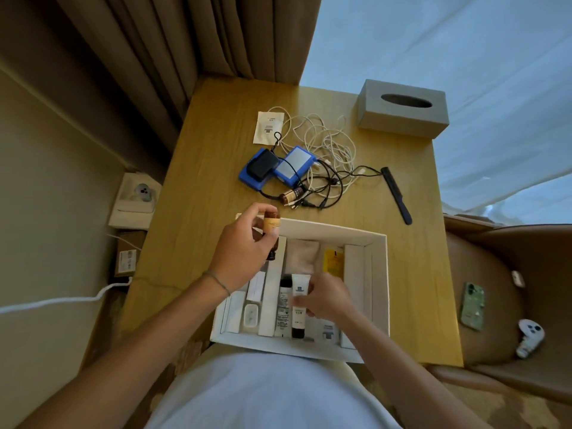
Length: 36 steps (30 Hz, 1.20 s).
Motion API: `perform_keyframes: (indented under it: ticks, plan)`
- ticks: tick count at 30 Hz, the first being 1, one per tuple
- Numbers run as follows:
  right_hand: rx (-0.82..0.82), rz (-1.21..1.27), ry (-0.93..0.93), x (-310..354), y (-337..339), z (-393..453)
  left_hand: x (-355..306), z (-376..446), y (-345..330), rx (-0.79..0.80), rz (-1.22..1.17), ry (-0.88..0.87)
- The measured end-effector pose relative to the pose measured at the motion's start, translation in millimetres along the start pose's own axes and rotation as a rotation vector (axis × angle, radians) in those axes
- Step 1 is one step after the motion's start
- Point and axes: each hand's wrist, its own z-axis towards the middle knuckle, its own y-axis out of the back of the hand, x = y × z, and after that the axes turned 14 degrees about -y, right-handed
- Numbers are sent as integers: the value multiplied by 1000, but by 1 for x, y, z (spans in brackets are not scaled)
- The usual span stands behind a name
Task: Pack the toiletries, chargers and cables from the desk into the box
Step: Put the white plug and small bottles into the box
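1. Right now my left hand (244,252) pinches a small brown bottle (271,226) over the box's (379,292) far left corner; my right hand (325,297) grips a white tube (299,308) inside.
2. Risk: the bottle could tip against the dividers or drop outside the wall.
3. Cables (328,144) and chargers (278,168) remain on the bench (210,187), tangled; lifting one may drag another bottle (291,195).
4. Bench space right of the box is open.

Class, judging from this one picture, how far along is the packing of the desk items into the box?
Done: tubes and small packets already lie in the white box. In hand: the left hand holds a brown bottle above the box, and the right hand grips a white tube inside it. Left on the desk: the white cables, two blue chargers, another brown bottle, a sachet and a black comb.
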Motion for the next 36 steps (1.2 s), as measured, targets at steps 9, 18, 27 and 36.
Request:
perform_keyframes:
  ticks: [9, 18, 27, 36]
  plan:
    - [-95, -141, 2, 0, -11, -2, 1, -16, -21, 112, 34, 73]
    - [-139, -271, 65, -4, -8, -8, 18, -25, -43, 453, 186, 224]
    - [-160, -58, 99, -17, 6, -10, 30, -46, -65, 656, 423, 199]
    - [-195, 40, 165, -9, 15, -13, 30, -47, -65, 711, 675, 37]
